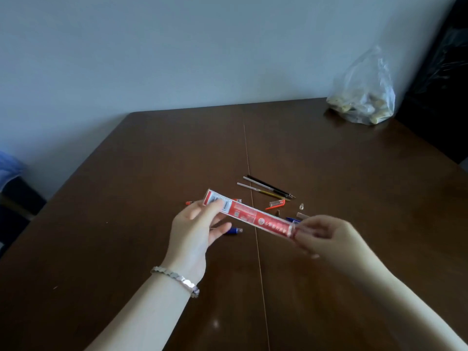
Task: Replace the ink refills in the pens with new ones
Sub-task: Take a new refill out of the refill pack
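Note:
A long red and white refill packet (249, 216) hangs above the brown table (126, 198), held at both ends. My left hand (200, 224) grips its barcode end, and my right hand (326, 236) pinches the other end. Behind the packet lie three loose ink refills (266, 187), side by side. An orange pen cap (276, 203), a small clear tip (301, 206) and a blue pen part (234, 230) rest on the table near the hands. Another blue pen piece (292, 220) and an orange piece (189, 202) are partly hidden by the packet and hand.
A clear plastic bag (364, 97) with pale lumps inside stands at the table's far right corner. A seam (253, 198) runs down the tabletop's middle. A dark chair (17, 196) stands at the left, and a dark object fills the far right edge.

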Motion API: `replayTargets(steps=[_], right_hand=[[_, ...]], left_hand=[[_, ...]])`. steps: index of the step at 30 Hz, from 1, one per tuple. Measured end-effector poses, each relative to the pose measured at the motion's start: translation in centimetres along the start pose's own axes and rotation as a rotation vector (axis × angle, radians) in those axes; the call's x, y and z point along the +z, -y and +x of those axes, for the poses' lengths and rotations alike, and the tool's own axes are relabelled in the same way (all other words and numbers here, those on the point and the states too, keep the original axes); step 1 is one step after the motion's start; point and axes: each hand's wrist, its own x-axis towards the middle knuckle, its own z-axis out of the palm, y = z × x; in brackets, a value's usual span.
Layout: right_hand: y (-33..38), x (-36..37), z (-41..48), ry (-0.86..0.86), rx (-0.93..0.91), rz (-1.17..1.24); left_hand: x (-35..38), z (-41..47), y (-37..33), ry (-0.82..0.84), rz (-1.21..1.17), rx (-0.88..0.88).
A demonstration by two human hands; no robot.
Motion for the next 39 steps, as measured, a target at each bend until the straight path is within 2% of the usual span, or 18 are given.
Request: replayTargets(steps=[1,2,5,6,8,10,13,16,20,24,26,30,34,39], right_hand=[[0.0,0.3,-0.3,0.074,-0.009,-0.161],[0.0,0.5,-0.5,0.077,-0.045,-0.251],[1.3,0.8,-1.0,-0.168,-0.341,-0.205],[2.0,0.8,-1.1,-0.183,-0.460,-0.205],[3.1,1.1,-1.2,-0.114,-0.638,-0.316],[3.5,1.8,-1.2,-0.042,-0.714,-0.433],[3.5,2.4,-0.6,-0.071,-0.697,-0.438],[3.4,2.1,-0.2,-0.123,-0.605,-0.332],[3.6,1.3,0.0,0.049,-0.460,-0.193],[3.7,0.8,0.3,0.117,-0.440,-0.270],[3.5,1.0,0.3,0.097,-0.440,-0.281],[3.3,0.8,-0.2,-0.015,-0.468,-0.114],[3.3,0.9,-0.5,0.054,-0.516,-0.234],[2.9,0.6,-0.3,0.118,-0.492,-0.228]], left_hand=[[0.1,0.1,-0.2,0.018,-0.034,0.019],[0.2,0.0,-0.5,0.047,-0.054,0.042],[0.6,-0.2,-0.8,0.151,0.046,0.126],[0.7,-0.4,-0.8,0.191,0.131,0.159],[1.1,-0.8,-0.5,0.278,0.300,0.214],[1.3,-1.2,-0.1,0.356,0.397,0.237],[1.5,-1.6,0.4,0.418,0.517,0.249],[1.4,-1.9,0.5,0.416,0.647,0.329],[1.0,-1.7,0.2,0.352,0.857,0.577],[1.0,-1.8,0.0,0.468,0.972,0.724],[1.1,-1.9,0.2,0.506,0.991,0.730],[0.9,-1.7,0.6,0.436,0.986,0.683],[0.8,-1.8,0.6,0.466,0.974,0.611],[0.7,-1.7,0.5,0.551,1.012,0.559]])
